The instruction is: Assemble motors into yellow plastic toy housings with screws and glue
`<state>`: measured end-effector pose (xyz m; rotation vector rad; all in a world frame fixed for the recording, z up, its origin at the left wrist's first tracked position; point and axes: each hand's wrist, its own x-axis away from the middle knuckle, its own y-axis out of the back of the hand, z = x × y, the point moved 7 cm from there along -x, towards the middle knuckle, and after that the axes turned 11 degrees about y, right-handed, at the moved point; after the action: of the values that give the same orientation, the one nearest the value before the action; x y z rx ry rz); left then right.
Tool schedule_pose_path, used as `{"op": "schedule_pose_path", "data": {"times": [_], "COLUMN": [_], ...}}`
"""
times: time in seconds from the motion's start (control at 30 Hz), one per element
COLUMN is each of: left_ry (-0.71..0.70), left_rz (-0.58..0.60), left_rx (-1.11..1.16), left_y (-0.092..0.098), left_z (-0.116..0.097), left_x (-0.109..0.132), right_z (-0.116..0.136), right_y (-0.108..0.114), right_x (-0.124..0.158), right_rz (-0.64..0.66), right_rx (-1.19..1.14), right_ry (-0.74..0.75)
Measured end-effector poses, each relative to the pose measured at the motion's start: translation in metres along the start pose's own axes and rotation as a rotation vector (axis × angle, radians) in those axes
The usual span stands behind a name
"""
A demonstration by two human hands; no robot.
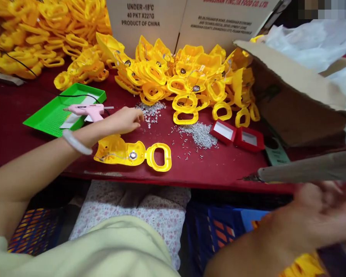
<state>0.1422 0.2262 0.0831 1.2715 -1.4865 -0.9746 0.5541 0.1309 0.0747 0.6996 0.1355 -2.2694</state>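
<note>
Left hand (129, 120) above a red-covered worktop (196, 169), its fingers bent and drawn together at the near edge of a scatter of small shiny pieces (153, 109); whether one is pinched between the fingertips cannot be told. A yellow plastic shell (140, 150) lies on the near side of this hand, just below it and apart from the fingers. The shell is glossy and bright, its hollow inner face turned upward; the end to the left is broad, with a peaked edge. A round silver disc (133, 155) sits toward its other end, and a thin wire (112, 155) runs along the interior. A narrow neck joins the body to a rounded loop handle (168, 157), through whose opening the red covering shows.

Right of the left hand, a heap of small metal screws (203, 134) spreads beside a red open box (223, 132). Beyond the hand, similar yellow shells (190, 71) are piled, several bearing discs and wires. Left of the hand, a pink glue gun (88, 110) lies partly over a green tray (42, 122).

Right hand (328, 211), blurred, with fingers curled below a grey electric screwdriver (308, 167); whether it grips the tool cannot be told.
</note>
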Motion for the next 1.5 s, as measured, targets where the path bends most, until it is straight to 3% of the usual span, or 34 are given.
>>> {"op": "schedule_pose_path", "data": {"times": [0.13, 0.27, 0.43, 0.6, 0.7, 0.83, 0.97, 1.07, 1.17, 1.23, 1.3, 1.4, 1.5], "left_ry": [0.091, 0.110, 0.095, 0.113, 0.114, 0.078, 0.041, 0.032, -0.026, -0.119, -0.225, -0.264, 0.018], "left_rz": [-0.003, -0.009, -0.038, -0.101, -0.092, -0.056, -0.056, -0.079, -0.196, -0.287, -0.302, -0.171, -0.016], "left_rx": [-0.256, -0.289, -0.293, -0.267, -0.254, -0.243, -0.226, -0.212, -0.118, 0.053, 0.292, 0.704, 1.195], "left_y": [-0.007, -0.024, -0.034, -0.016, -0.009, -0.017, -0.026, -0.020, 0.004, 0.020, 0.026, 0.006, -0.038], "left_z": [0.021, 0.025, 0.017, 0.018, 0.025, 0.030, 0.021, 0.011, 0.001, -0.007, -0.016, -0.023, -0.012], "left_x": [-0.034, -0.050, -0.053, -0.042, -0.038, -0.038, -0.041, -0.040, -0.018, 0.016, 0.060, 0.120, 0.149], "right_z": [0.011, 0.009, 0.034, 0.063, 0.075, 0.089, 0.092, 0.090, 0.090, 0.091, 0.093, 0.104, 0.117], "right_y": [-0.018, -0.024, -0.039, -0.061, -0.067, -0.072, -0.072, -0.072, -0.066, -0.062, -0.061, -0.066, -0.078], "right_x": [-0.009, -0.008, 0.016, 0.045, 0.054, 0.065, 0.079, 0.088, 0.091, 0.091, 0.091, 0.094, 0.101], "right_rz": [0.009, 0.011, 0.126, 0.270, 0.301, 0.295, 0.269, 0.305, 0.296, 0.266, 0.248, 0.270, 0.312], "right_rx": [-0.001, -0.034, -0.183, -0.504, -0.524, -0.497, -0.467, -0.457, -0.483, -0.532, -0.593, -0.694, -0.745], "right_ry": [0.293, 0.403, 0.239, 0.040, -0.026, -0.033, -0.075, -0.081, -0.043, -0.030, -0.030, 0.003, 0.044]}}
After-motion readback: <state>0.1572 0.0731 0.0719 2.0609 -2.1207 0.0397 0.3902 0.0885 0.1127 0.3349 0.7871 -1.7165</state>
